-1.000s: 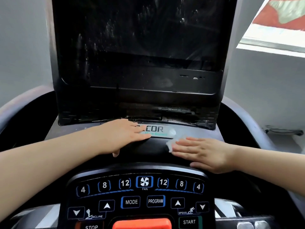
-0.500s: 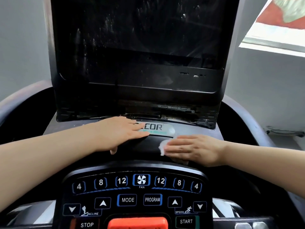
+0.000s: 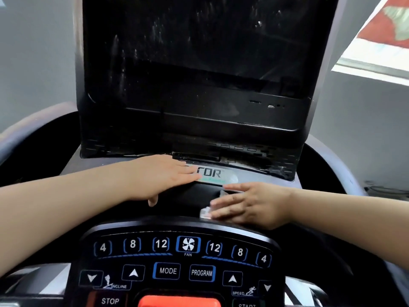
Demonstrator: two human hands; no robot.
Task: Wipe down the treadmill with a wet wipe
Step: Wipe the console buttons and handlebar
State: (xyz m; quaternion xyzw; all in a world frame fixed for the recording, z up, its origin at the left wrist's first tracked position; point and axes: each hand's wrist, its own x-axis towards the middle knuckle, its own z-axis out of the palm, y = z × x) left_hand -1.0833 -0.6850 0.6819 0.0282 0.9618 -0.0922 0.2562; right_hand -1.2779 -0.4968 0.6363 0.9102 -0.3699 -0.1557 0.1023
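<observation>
The treadmill console (image 3: pixel 194 191) fills the view, with a tall black screen (image 3: pixel 194 63) above a dark ledge. My right hand (image 3: pixel 250 204) lies flat with straight fingers, pressing a white wet wipe (image 3: pixel 205 212) onto the black ledge just above the button panel; only the wipe's left edge shows past my fingertips. My left hand (image 3: pixel 161 176) rests flat on the ledge to the left, its fingertips over the start of the silver brand label (image 3: pixel 215 175).
The button panel (image 3: pixel 181 262) lies nearest me, with fan, mode, program, incline and speed keys and an orange-red stop knob (image 3: pixel 179 301). Curved grey handrails (image 3: pixel 327 165) run off on both sides. A grey wall stands behind.
My right hand has slid the wipe down and toward me, from beside the brand label to the ledge's lower edge. My left hand has stayed in place.
</observation>
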